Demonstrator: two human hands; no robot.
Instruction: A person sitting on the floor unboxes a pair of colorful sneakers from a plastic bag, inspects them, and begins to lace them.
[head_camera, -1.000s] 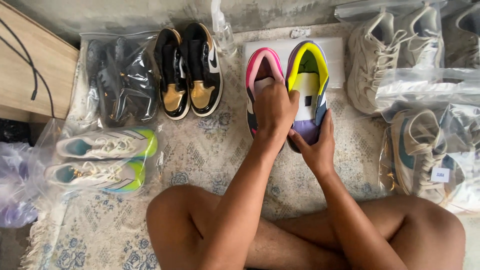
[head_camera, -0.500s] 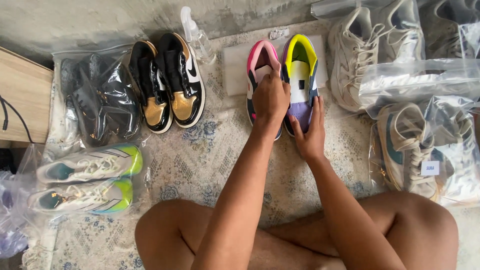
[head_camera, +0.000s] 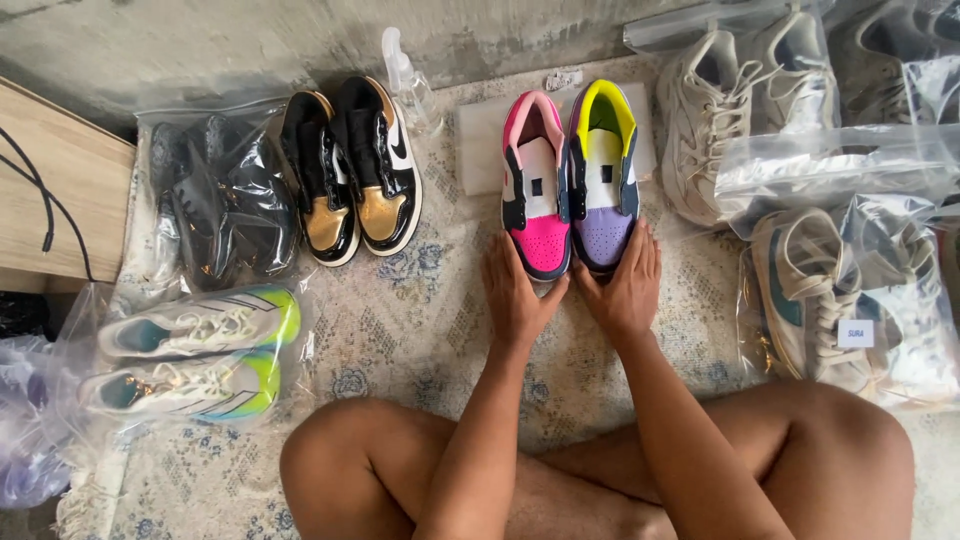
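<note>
Both hands cup the toes of a bright sneaker pair.
I see my left hand (head_camera: 517, 297) flat against the pink sneaker (head_camera: 537, 185), right hand (head_camera: 625, 288) against the purple sneaker (head_camera: 604, 175), fingers (head_camera: 645, 250) loosely spread, gripping nothing.

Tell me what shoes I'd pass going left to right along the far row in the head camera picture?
Black shoes in a clear bag → black and gold sneakers → pink sneaker, left hand at its toe → yellow and purple sneaker, right hand at its toe → beige sneakers.
</note>
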